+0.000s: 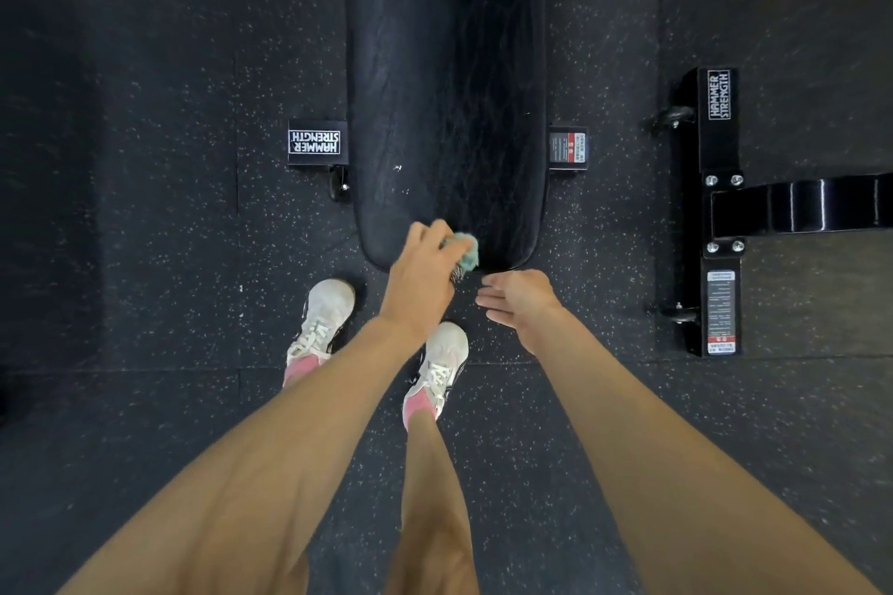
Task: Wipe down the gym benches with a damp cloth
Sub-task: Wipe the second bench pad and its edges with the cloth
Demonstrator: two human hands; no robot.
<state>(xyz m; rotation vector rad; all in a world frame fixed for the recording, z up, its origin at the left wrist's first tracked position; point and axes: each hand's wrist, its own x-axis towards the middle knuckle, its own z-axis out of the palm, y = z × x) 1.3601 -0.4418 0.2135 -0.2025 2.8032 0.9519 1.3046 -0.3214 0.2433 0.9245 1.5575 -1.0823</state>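
My left hand (420,278) is curled round the bunched teal cloth (466,251), holding it on the near end of the black bench (435,87) pad, just in from its rounded edge. My right hand (519,300) hangs beside it off the end, fingers loose and straight, holding nothing. I'd do best to flatten the cloth under my palm, run long overlapping strokes up the pad, then catch the edges.
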